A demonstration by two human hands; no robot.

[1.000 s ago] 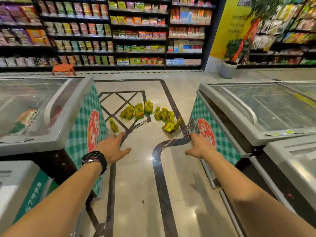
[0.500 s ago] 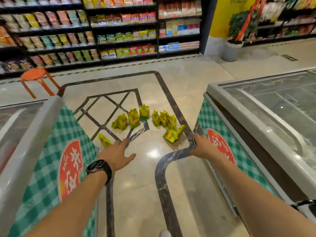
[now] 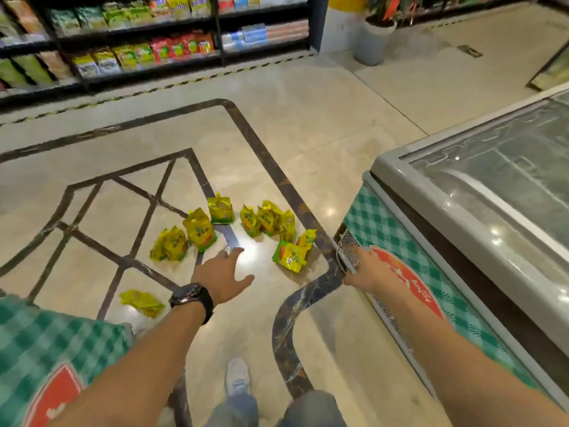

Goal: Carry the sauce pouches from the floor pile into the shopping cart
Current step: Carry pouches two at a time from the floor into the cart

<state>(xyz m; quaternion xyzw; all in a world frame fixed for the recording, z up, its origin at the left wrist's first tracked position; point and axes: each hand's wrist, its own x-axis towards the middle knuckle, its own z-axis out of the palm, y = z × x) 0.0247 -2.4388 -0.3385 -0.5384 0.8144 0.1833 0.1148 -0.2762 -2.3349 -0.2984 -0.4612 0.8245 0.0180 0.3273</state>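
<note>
— Left hand question: why is it spread so wide with nothing held? Fingers are splayed and fairly straight, thumb out, palm down. It's stretched forward over bare floor, just short of the sauce pouches.

— Looks like a reach being set up, tbh. A wide-open hand is what's needed if several floppy pouches are meant to be scooped at once. Nothing is touched yet. A black watch is worn on that wrist, fwiw.

— And the right hand?

— Also empty, fingers loosely straight. It's held out at the corner of the chest freezer, right by the vent grille. Whether the cabinet is actually touched can't be told. It's probably kept there for balance, or so the corner gets cleared.

— Where are the pouches exactly?

— On the floor ahead. Most are stood upright in a loose arc, a tipped pouch is lying flat near the right hand, and a stray pouch is left apart on the left side, near the second freezer. None are lifted, so the task is judged barely started. The shopping cart isn't seen anywhere, so it can't be said how far they have to be carried. Stocked shelves are lined up behind.
</note>
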